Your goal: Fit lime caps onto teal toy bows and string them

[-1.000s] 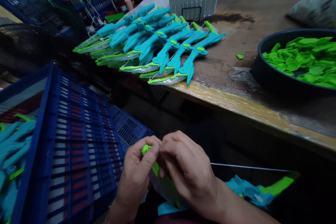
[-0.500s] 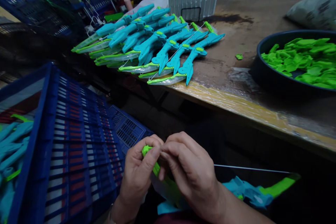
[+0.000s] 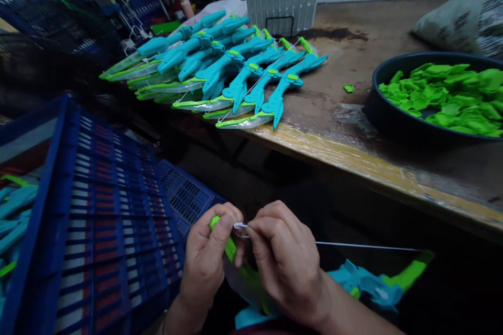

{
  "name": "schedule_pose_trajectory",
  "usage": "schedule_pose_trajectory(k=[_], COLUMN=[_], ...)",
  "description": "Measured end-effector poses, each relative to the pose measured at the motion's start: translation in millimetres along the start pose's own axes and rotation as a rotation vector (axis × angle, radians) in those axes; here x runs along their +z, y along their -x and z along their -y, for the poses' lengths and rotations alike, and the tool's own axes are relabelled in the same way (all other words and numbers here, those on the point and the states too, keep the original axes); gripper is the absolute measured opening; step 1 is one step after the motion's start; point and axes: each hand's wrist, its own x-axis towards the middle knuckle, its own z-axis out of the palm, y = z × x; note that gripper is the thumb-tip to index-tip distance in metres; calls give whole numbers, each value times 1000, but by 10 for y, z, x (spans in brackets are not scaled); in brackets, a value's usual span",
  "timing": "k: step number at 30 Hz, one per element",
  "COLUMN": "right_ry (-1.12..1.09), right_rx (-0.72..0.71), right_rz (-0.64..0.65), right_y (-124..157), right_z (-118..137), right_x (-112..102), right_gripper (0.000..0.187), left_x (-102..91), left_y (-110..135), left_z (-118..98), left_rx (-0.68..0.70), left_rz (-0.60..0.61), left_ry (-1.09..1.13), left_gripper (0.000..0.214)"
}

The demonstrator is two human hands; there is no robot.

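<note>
A blue and green toy bow (image 3: 363, 282) lies across my lap, low in the view. My left hand (image 3: 208, 254) is closed around its green tip, thumb pressed on top. Between my hands shows a small knotted loop of white string (image 3: 240, 227). My right hand (image 3: 288, 261) pinches the string just right of this loop. From behind the right hand, the white bowstring (image 3: 365, 245) runs taut to the bow's far green tip. The bow's middle is partly hidden behind my right hand and forearm.
Several finished-looking toy bows (image 3: 236, 60) lie piled on the worktable (image 3: 334, 99). A dark round tub (image 3: 375, 84) holds green plastic pieces; one loose green piece (image 3: 348, 88) lies beside it. To the left stands a blue crate (image 3: 98, 220) with bow parts. A sack (image 3: 451, 23) rests at the back right.
My right hand has drawn slightly right, away from the left, and the white string knot now shows between them. The view has shifted a little. My left hand keeps the green tip.
</note>
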Motion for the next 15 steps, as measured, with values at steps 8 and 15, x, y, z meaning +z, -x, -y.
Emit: schedule_pose_trajectory(k=[8,15], right_ry=[-28,-18], right_rx=[49,110], right_rz=[77,173], right_y=[-54,-66], right_z=[30,5], right_x=[4,-78], right_gripper=[15,14], left_x=[-3,3], left_y=[-16,-34], left_z=[36,104], left_rx=[7,-39], left_rz=[-61,72], left_ry=[-20,37], left_gripper=[22,26])
